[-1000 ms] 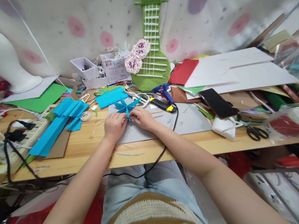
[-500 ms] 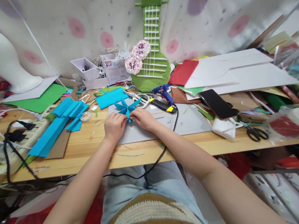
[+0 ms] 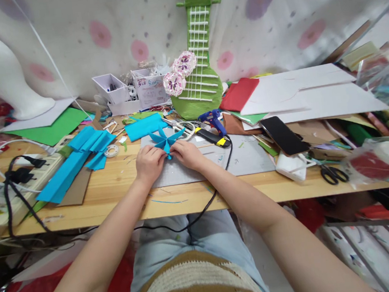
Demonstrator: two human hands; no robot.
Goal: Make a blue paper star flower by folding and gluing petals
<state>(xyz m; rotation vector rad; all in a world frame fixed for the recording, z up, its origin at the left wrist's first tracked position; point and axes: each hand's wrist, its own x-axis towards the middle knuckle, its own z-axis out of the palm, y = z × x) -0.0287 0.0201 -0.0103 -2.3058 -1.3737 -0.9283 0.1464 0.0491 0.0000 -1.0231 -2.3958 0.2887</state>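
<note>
A blue paper flower [image 3: 166, 142] with pointed petals is pinched between my two hands over the grey cutting mat [image 3: 248, 158]. My left hand [image 3: 151, 162] closes its fingertips on the flower's lower left side. On the opposite side, my right hand [image 3: 185, 153] grips it the same way. The fingertips nearly meet at the flower's base, and they hide part of it. Just behind lie white-handled scissors [image 3: 187, 130] and a folded piece of blue paper [image 3: 145, 127]. A black and yellow utility knife [image 3: 211, 137] rests to the right of my right hand.
A blue glue gun [image 3: 214, 120] lies behind the knife, its black cord running over the table edge. Blue crepe paper [image 3: 66, 172] and a power strip [image 3: 27, 188] are at left. A phone [image 3: 283, 135] and black-handled scissors [image 3: 334, 174] lie right. A green paper guitar [image 3: 197, 94] stands behind.
Both hands stay in nearly the same place around the blue flower. Its petals look slightly shifted; the view has moved a little.
</note>
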